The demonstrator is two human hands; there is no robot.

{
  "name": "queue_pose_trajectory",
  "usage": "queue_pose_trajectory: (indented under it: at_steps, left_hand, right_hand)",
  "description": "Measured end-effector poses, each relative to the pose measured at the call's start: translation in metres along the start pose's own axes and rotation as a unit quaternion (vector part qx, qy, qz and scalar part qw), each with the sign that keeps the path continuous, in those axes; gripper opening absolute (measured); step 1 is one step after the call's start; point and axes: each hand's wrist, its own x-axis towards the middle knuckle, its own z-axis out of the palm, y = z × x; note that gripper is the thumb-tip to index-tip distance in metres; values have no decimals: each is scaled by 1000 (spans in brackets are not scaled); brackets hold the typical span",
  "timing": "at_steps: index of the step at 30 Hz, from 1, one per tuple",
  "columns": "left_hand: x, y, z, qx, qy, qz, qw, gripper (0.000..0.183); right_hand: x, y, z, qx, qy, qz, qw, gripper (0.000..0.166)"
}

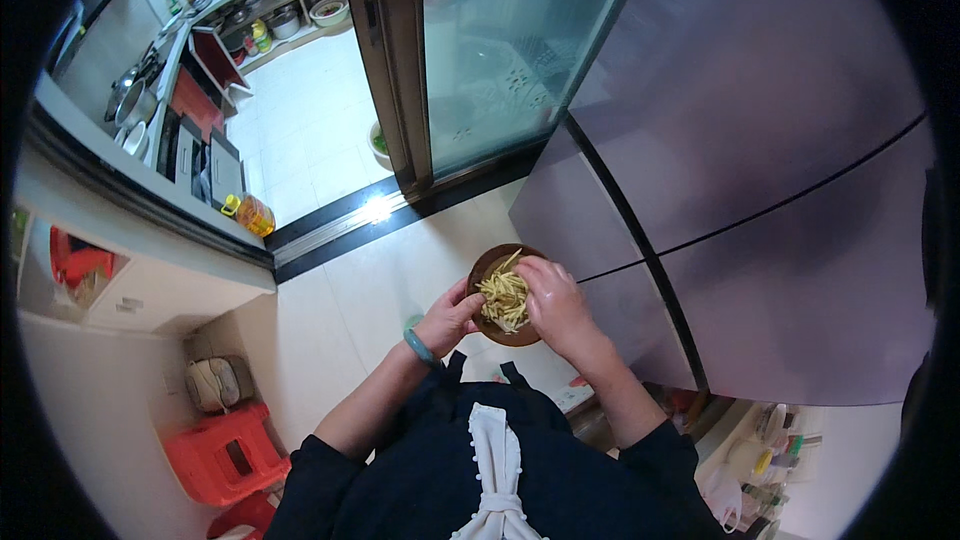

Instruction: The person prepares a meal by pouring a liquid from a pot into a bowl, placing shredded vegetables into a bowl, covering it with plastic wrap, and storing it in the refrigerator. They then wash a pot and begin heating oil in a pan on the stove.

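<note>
A round brown bowl [516,340] is held at waist height in front of me. Pale yellow cut strips, apparently a vegetable [504,298], are heaped inside it. My left hand [452,313], below a green bangle [419,346], grips the bowl's left rim with the thumb over the edge. Over the bowl's right side lies my right hand [553,300], its curled fingers reaching in to the strips and covering part of them. Whether those fingers pinch any strips is hidden.
A purple double-door refrigerator [750,187] stands close on the right. Ahead, a sliding glass door [510,60] and floor track [337,229] border a kitchen. An oil bottle [251,214] stands by the doorway. Red plastic stools [225,457] sit at lower left.
</note>
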Motion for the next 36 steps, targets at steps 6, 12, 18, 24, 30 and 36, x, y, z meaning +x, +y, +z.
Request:
queue_pose_trajectory:
  at_steps: [6, 12, 18, 24, 30, 36]
  left_hand:
    - [26, 54, -40, 39, -34, -47, 998, 41]
    - [44, 93, -65, 32, -55, -77, 995, 40]
    - [64, 104, -74, 34, -63, -112, 991, 40]
    - [75, 118, -83, -99, -88, -143, 981, 36]
    - [93, 107, -101, -4, -120, -128, 985, 34]
    - [64, 135, -114, -83, -68, -28, 994, 39]
  right_hand:
    - [57, -11, 27, -16, -52, 39, 998, 28]
    - [96, -23, 41, -12, -32, 81, 996, 28]
    - [102, -20, 28, 25, 72, 152, 985, 31]
    - [50, 36, 4, 225, 234, 358, 875, 33]
    - [-35, 79, 53, 175, 94, 510, 837, 37]
    - [-70, 82, 123, 250, -56, 591, 765, 28]
